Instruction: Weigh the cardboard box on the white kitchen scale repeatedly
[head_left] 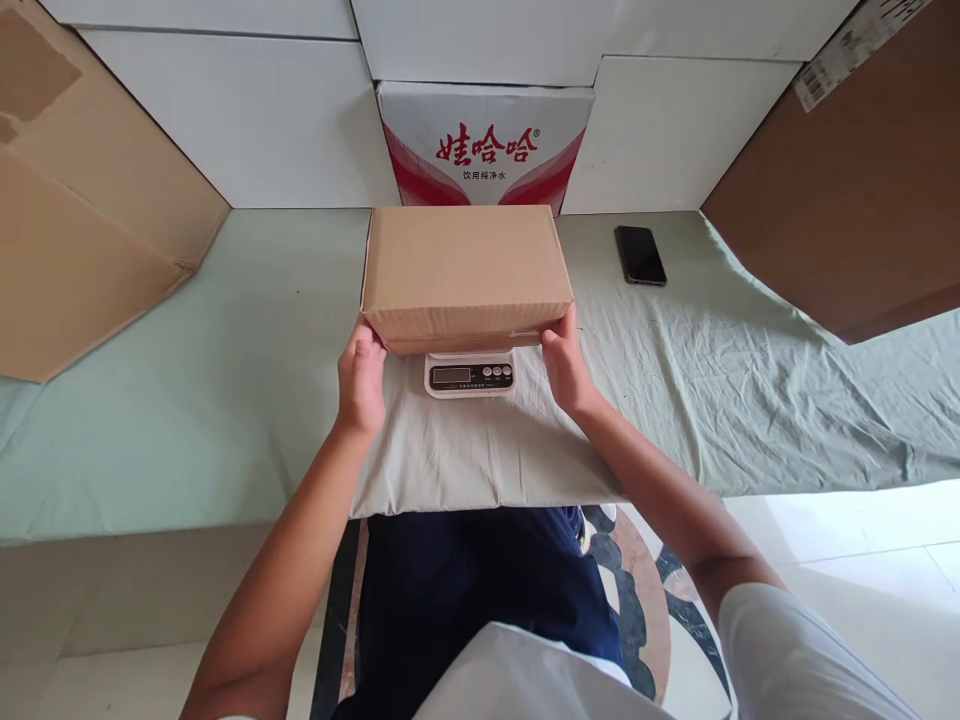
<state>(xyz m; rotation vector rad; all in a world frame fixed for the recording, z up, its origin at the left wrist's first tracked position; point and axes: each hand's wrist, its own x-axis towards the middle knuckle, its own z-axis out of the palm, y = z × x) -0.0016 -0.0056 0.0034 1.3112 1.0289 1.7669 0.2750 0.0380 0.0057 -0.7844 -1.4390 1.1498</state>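
Note:
A closed brown cardboard box (466, 258) is held between my two hands, over a small white digital scale (471, 376). My left hand (361, 380) grips its near left corner, thumb up and fingers partly hidden behind the box. At the near right corner, my right hand (564, 362) closes on the box in the same way. Only the front of the scale shows, with its display and buttons; its display looks blank. The box hides the weighing plate, so I cannot tell whether the two touch.
A black phone (640, 255) lies on the green cloth (300, 400) at the back right. Behind the box stands a white and red printed carton (487, 140) among white panels. Large cardboard sheets flank both sides, a left one (97, 220) and a right one (840, 200).

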